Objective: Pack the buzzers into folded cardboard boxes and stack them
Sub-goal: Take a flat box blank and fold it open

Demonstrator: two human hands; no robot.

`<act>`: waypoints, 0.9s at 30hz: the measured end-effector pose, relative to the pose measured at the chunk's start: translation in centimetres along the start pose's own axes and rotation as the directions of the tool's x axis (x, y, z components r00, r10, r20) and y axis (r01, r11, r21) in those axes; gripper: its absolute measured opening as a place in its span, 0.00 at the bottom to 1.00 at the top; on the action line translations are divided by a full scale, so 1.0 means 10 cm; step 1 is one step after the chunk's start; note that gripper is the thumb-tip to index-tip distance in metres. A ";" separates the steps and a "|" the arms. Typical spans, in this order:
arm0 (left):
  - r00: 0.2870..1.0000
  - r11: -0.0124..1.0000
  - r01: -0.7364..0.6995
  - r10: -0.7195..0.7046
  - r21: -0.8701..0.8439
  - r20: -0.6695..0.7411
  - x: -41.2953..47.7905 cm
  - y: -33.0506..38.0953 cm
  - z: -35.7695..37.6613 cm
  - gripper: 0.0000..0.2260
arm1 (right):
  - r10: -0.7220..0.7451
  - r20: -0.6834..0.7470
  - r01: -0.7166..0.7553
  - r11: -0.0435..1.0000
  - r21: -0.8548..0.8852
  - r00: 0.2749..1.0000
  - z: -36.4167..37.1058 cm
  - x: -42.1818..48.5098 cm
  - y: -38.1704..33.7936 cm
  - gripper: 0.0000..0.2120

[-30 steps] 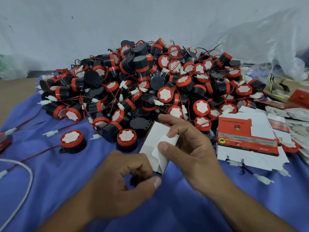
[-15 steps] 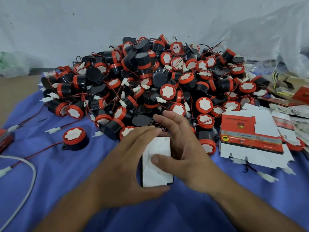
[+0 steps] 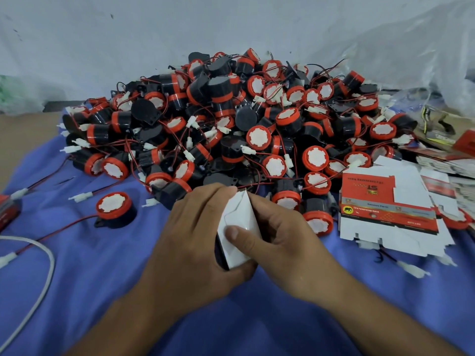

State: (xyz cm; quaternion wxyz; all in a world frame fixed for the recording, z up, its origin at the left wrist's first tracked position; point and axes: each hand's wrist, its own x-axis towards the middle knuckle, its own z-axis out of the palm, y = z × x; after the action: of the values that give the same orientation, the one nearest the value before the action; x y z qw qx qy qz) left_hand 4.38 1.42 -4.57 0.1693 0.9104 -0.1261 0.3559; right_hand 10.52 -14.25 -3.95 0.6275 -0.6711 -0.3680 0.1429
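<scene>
A small cardboard box (image 3: 237,228), white side up, sits between both my hands over the blue cloth (image 3: 90,278). My left hand (image 3: 195,237) wraps round its left side and underside. My right hand (image 3: 277,235) grips its right side, thumb pressing on the white flap. A large heap of black-and-red buzzers (image 3: 231,124) with red wires lies just behind. One buzzer (image 3: 113,209) sits apart at the left. What is inside the box is hidden.
Flat unfolded red-and-white box blanks (image 3: 390,214) lie to the right, with more stacked cartons (image 3: 447,163) behind them. A white cable (image 3: 38,278) curves at the left edge. A red object (image 3: 7,211) sits at far left. Plastic sheeting (image 3: 385,47) hangs behind.
The box has been turned and tilted up between my hands. My left hand moved from above it to cupping its left side; my right thumb now presses the flap.
</scene>
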 end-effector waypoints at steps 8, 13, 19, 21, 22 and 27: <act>1.000 1.000 -0.001 0.001 -0.019 -0.011 0.00 -0.01 0.00 0.32 | -0.020 0.038 0.019 0.999 0.040 0.999 -0.01 0.00 0.06 0.16; 1.000 0.999 0.001 -0.002 -0.043 -0.016 0.00 -0.04 0.00 0.32 | -0.045 0.050 0.038 0.991 0.131 0.998 0.01 0.00 0.08 0.16; 1.000 0.998 -0.005 0.004 -0.060 -0.018 0.01 -0.04 -0.01 0.32 | -0.039 0.033 0.032 0.980 0.196 0.999 0.03 0.01 0.10 0.16; 1.000 0.998 -0.007 0.006 -0.068 -0.015 0.01 -0.04 -0.01 0.33 | -0.029 0.021 0.023 0.977 0.211 0.999 0.04 0.01 0.10 0.16; 1.000 0.997 -0.005 0.004 -0.075 -0.012 0.02 -0.04 -0.02 0.33 | -0.021 0.019 0.016 0.977 0.215 1.000 0.04 0.00 0.10 0.16; 1.000 0.996 0.000 0.000 -0.091 -0.003 0.01 -0.03 -0.02 0.34 | 0.044 0.009 -0.045 0.976 0.213 0.999 0.06 -0.01 0.10 0.19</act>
State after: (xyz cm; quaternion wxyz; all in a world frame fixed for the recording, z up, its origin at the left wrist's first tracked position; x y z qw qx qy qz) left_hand 4.43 1.73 -4.44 0.2106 0.9012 -0.1419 0.3514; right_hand 10.36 -13.77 -5.03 0.6917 -0.6076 -0.3369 0.1971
